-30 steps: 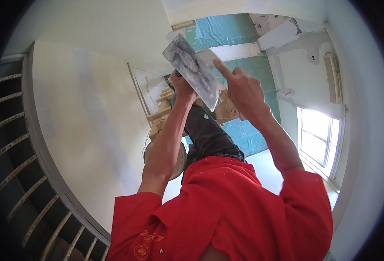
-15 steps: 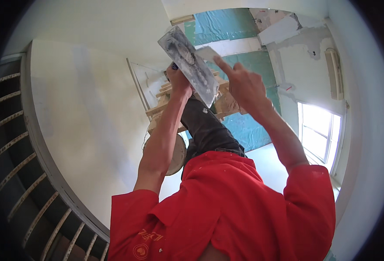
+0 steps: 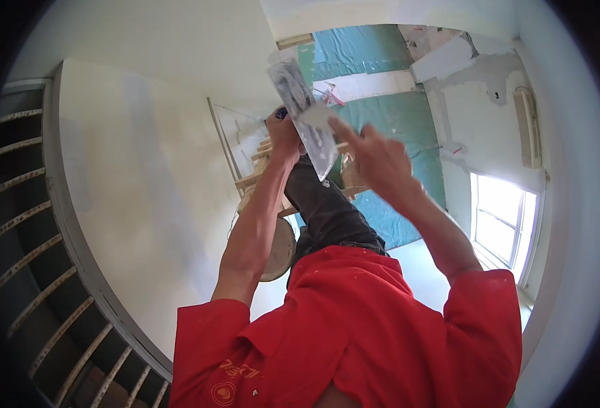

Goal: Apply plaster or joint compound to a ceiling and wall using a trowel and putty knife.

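Note:
My left hand (image 3: 285, 141) is closed around the handle of a plastering trowel (image 3: 322, 151), its long metal face turned up and smeared with grey-white filler. In my right hand (image 3: 384, 163) is a putty knife (image 3: 315, 115), with the index finger stretched along it. The putty knife's pale blade overlaps the middle of the trowel's face; motion blur hides whether the two touch. Both tools are held out in front of me, above my dark trousers (image 3: 320, 204).
Below my hands is a wooden plank stand (image 3: 249, 181). A round bucket (image 3: 281, 255) is beside my leg. Teal sheeting (image 3: 395, 122) covers part of the floor. A pale wall (image 3: 109, 170) and a barred opening (image 3: 24, 211) are on the left, a bright window (image 3: 504, 211) on the right.
The putty knife has moved left from the trowel's right edge to over its face. The trowel has shifted slightly right and turned steeper in view.

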`<state>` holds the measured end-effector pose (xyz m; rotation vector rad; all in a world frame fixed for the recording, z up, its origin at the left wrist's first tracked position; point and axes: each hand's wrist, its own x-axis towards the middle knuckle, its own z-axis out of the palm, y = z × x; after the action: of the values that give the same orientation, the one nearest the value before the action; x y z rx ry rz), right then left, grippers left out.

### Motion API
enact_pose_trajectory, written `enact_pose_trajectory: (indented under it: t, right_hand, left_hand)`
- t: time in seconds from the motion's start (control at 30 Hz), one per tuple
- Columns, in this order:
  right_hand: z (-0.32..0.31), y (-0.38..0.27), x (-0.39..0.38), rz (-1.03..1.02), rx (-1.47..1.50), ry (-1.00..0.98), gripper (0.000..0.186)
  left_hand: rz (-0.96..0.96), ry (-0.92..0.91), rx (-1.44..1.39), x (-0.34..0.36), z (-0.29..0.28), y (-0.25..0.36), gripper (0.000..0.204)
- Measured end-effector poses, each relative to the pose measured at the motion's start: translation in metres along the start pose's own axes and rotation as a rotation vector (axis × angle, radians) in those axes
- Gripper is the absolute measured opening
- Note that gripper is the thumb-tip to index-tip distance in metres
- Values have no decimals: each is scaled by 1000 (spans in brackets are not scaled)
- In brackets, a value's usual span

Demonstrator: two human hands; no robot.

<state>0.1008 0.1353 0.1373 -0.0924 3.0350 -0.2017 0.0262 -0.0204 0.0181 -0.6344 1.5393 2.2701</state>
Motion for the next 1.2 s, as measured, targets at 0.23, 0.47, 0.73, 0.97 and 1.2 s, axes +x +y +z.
enact_pose_trajectory:
  t: [0.23,0.47,0.73,0.97,1.2]
  right_hand:
    - [19,-11,-7,-70,40,66,57]
    - [-7,39,52,184,148,49,54]
    - [16,51,-39,156,132,-3,53]
    - [19,8,-41,-210,-81,34,55]
    - [-5,42,16,64,103,149,52]
  left_hand:
    - [-78,-40,-202,16,-14,-11,10]
    - [-218,-34,-200,2,-12,-34,17]
    - [-209,-14,-429,30,-42,-17,20]
    - [-55,-50,-201,23,-18,-14,21]
    - [168,-55,-504,39,-41,-4,24]
